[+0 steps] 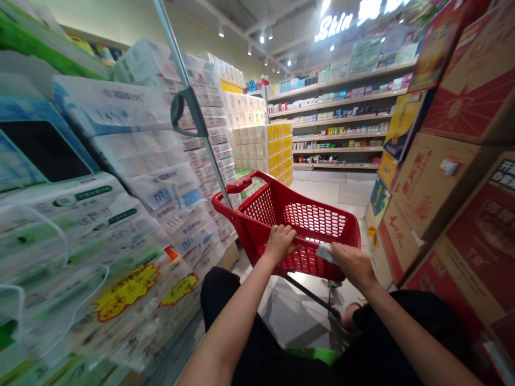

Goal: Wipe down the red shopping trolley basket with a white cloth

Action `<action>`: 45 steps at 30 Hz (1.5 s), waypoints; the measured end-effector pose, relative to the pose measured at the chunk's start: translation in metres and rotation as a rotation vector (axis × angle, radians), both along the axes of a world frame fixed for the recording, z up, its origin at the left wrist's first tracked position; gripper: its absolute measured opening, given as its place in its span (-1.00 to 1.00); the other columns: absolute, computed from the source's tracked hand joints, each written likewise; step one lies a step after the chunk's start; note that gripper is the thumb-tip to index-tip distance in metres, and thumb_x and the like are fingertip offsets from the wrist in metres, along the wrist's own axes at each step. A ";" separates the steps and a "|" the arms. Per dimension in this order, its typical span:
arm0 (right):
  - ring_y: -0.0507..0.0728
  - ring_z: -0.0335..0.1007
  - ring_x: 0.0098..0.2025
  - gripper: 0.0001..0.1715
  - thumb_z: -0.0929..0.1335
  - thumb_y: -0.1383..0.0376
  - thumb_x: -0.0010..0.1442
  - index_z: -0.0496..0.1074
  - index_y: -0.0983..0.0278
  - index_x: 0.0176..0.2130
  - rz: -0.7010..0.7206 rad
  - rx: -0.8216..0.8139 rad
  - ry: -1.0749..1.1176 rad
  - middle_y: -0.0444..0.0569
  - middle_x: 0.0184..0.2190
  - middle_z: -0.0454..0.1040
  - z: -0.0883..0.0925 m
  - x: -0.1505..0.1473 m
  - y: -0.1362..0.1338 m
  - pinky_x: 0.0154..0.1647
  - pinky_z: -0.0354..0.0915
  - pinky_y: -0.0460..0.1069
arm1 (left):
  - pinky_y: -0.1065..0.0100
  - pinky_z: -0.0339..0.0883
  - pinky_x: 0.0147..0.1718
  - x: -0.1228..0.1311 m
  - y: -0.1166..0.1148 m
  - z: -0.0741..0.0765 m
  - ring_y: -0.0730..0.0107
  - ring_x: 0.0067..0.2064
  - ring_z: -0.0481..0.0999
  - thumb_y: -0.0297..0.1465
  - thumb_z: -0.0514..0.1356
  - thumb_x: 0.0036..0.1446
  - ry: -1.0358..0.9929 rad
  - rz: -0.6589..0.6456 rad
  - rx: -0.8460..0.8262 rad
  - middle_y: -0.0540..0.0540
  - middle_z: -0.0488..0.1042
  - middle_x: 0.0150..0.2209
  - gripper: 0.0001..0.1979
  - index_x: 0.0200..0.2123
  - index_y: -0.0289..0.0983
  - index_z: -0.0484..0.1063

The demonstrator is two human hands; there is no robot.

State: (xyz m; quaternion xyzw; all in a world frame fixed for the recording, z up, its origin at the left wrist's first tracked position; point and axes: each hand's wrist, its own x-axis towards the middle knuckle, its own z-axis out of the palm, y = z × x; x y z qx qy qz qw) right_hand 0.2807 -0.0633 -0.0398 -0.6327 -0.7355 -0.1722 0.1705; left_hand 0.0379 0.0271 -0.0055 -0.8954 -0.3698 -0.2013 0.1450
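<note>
A red plastic shopping cart (pixel 257 214) stands in a store aisle right in front of me, and its basket looks bare inside. My left hand (pixel 278 242) is closed around the cart's near handle bar. My right hand (pixel 352 264) grips the same bar further right, and it also presses a small flat grey item (pixel 325 253) against the bar; I cannot make out what that item is.
Stacked tissue and paper packs (pixel 120 203) with yellow price tags fill the left side. A metal pole with a handle (pixel 193 112) leans in front of them. Red and brown cartons (pixel 450 177) tower on the right. Product shelves (pixel 338 128) cross the far end.
</note>
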 end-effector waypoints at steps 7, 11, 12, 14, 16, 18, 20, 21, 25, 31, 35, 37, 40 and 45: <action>0.09 0.37 -0.35 -0.51 0.03 0.11 0.41 0.37 0.26 -0.25 0.038 -0.008 -0.028 0.02 -0.35 0.49 0.017 -0.048 0.029 -0.42 -0.07 -0.02 | 0.15 0.11 -0.07 0.006 -0.002 0.001 0.15 -0.10 0.30 -0.28 0.23 0.14 0.004 0.031 0.001 -0.12 0.38 -0.16 -0.76 -0.14 -0.20 0.34; 0.09 0.36 -0.34 -0.52 0.03 0.12 0.41 0.37 0.26 -0.25 0.071 0.017 -0.020 0.01 -0.35 0.50 0.022 -0.064 0.042 -0.40 -0.05 -0.02 | 0.14 0.12 -0.06 0.010 -0.004 0.002 0.17 -0.10 0.30 -0.44 0.20 0.08 -0.001 0.058 -0.015 -0.11 0.37 -0.15 -0.68 -0.06 -0.18 0.30; 0.09 0.35 -0.34 -0.52 0.04 0.12 0.41 0.38 0.26 -0.26 0.079 0.024 -0.012 0.01 -0.36 0.49 0.022 -0.064 0.044 -0.40 -0.05 -0.03 | 0.14 0.12 -0.05 0.011 -0.004 0.002 0.16 -0.10 0.30 -0.45 0.20 0.07 -0.002 0.065 -0.018 -0.11 0.37 -0.14 -0.65 -0.05 -0.18 0.29; 0.09 0.34 -0.34 -0.52 0.05 0.11 0.41 0.38 0.26 -0.27 0.105 0.029 -0.004 0.00 -0.37 0.49 0.022 -0.059 0.045 -0.40 -0.06 -0.03 | 0.12 0.12 -0.03 0.011 -0.005 0.002 0.15 -0.10 0.31 -0.44 0.20 0.07 -0.002 0.066 -0.024 -0.12 0.37 -0.15 -0.64 -0.03 -0.18 0.28; 0.08 0.33 -0.35 -0.52 0.05 0.10 0.40 0.38 0.25 -0.27 0.132 0.024 -0.004 -0.01 -0.38 0.49 0.021 -0.052 0.045 -0.40 -0.06 -0.03 | 0.12 0.13 -0.01 0.011 -0.007 0.003 0.15 -0.10 0.31 -0.43 0.20 0.07 0.007 0.045 -0.031 -0.12 0.38 -0.14 -0.65 -0.04 -0.18 0.29; 0.08 0.33 -0.35 -0.51 0.05 0.09 0.40 0.38 0.24 -0.28 0.147 0.018 -0.010 -0.02 -0.38 0.49 0.021 -0.044 0.045 -0.40 -0.06 -0.03 | 0.12 0.14 0.00 0.010 -0.010 0.005 0.15 -0.08 0.32 -0.43 0.18 0.09 0.027 0.010 -0.034 -0.12 0.38 -0.13 -0.66 -0.03 -0.17 0.29; 0.08 0.33 -0.35 -0.49 0.04 0.09 0.40 0.39 0.24 -0.28 0.151 0.017 -0.016 -0.02 -0.38 0.49 0.022 -0.038 0.044 -0.38 -0.04 -0.03 | 0.15 0.15 0.02 0.008 -0.014 0.008 0.17 -0.05 0.34 -0.42 0.16 0.13 0.047 -0.039 -0.032 -0.12 0.39 -0.10 -0.66 0.01 -0.18 0.28; 0.08 0.33 -0.34 -0.49 0.04 0.09 0.40 0.40 0.24 -0.29 0.153 0.017 -0.018 -0.02 -0.38 0.49 0.022 -0.036 0.043 -0.37 -0.04 -0.03 | 0.16 0.16 0.04 0.007 -0.016 0.010 0.19 -0.02 0.34 -0.41 0.14 0.17 0.055 -0.068 -0.028 -0.12 0.39 -0.07 -0.65 0.04 -0.18 0.26; 0.09 0.32 -0.33 -0.48 0.04 0.06 0.40 0.39 0.24 -0.30 0.144 0.013 -0.020 -0.03 -0.38 0.48 0.023 -0.026 0.041 -0.34 -0.02 -0.03 | 0.19 0.04 0.21 -0.009 -0.021 0.019 0.28 0.15 0.28 -0.40 0.04 0.27 0.083 -0.161 0.030 -0.10 0.35 0.10 -0.59 0.18 -0.16 0.17; 0.13 0.30 -0.21 -0.50 0.06 0.05 0.39 0.39 0.23 -0.28 0.133 0.022 0.007 -0.01 -0.31 0.48 0.023 -0.009 0.040 -0.15 0.02 0.00 | 0.01 -0.19 0.31 -0.058 -0.022 0.032 0.15 0.30 0.09 -0.35 0.09 0.25 0.017 0.054 0.158 -0.10 0.23 0.22 -0.56 0.20 -0.10 0.20; 0.17 0.27 -0.18 -0.53 0.07 0.07 0.38 0.40 0.22 -0.24 0.068 0.075 0.020 0.01 -0.27 0.46 0.022 -0.004 0.039 -0.12 0.00 0.03 | -0.07 -0.10 0.24 -0.067 -0.025 0.036 0.09 0.12 0.30 -0.28 0.09 0.26 -0.003 0.177 0.150 -0.14 0.40 0.02 -0.64 0.13 -0.06 0.28; 0.18 0.25 -0.16 -0.55 0.07 0.09 0.38 0.40 0.22 -0.22 0.055 0.090 0.023 0.03 -0.24 0.45 0.021 -0.010 0.041 -0.12 0.00 0.05 | -0.08 -0.05 0.19 -0.061 -0.025 0.035 0.08 0.04 0.33 -0.26 0.09 0.27 -0.006 0.200 0.140 -0.14 0.42 -0.04 -0.67 0.10 -0.05 0.30; 0.18 0.25 -0.15 -0.58 0.10 0.10 0.38 0.39 0.24 -0.21 0.099 0.116 0.030 0.05 -0.22 0.46 0.024 -0.040 0.050 -0.12 0.01 0.05 | -0.06 -0.03 0.18 -0.048 -0.025 0.035 0.09 0.02 0.34 -0.26 0.12 0.25 -0.014 0.223 0.145 -0.14 0.42 -0.04 -0.65 0.10 -0.08 0.29; 0.17 0.28 -0.16 -0.65 0.11 0.17 0.39 0.37 0.26 -0.16 0.241 0.209 0.108 0.06 -0.22 0.46 0.036 -0.112 0.077 -0.13 0.06 0.04 | 0.04 -0.01 0.19 -0.027 -0.022 0.033 0.19 0.03 0.34 -0.43 0.03 0.27 -0.006 0.286 0.192 -0.14 0.42 -0.04 -0.63 0.15 -0.19 0.22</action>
